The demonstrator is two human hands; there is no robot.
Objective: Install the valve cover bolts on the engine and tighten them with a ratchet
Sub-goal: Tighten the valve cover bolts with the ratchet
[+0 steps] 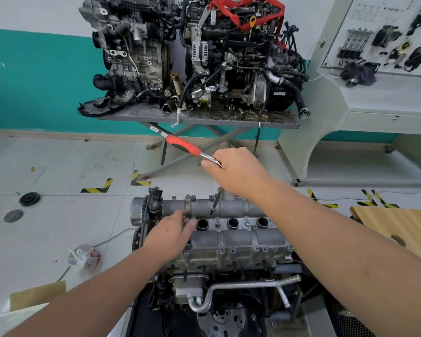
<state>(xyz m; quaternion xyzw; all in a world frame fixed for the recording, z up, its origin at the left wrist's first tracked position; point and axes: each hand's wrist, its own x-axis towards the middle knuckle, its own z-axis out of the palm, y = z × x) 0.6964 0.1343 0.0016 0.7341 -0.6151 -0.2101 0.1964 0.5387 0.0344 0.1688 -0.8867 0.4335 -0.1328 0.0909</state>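
A grey engine with its valve cover (238,237) stands in front of me, with three open spark plug holes along its middle. Several bolts (256,249) sit in the cover's edges. My right hand (236,171) grips the head end of a ratchet (184,145); its red handle points up and left. A black extension (215,203) runs from under that hand down to the far side of the cover. My left hand (170,233) rests on the cover's left end, its fingertips at a small bolt beside the first plug hole.
Two engines stand on a grey scissor table (199,119) against the teal wall. A white training board (384,69) stands at the right. A wooden panel (396,227) lies right of the engine. A plastic bag (84,257) and round black parts (29,198) lie on the floor at left.
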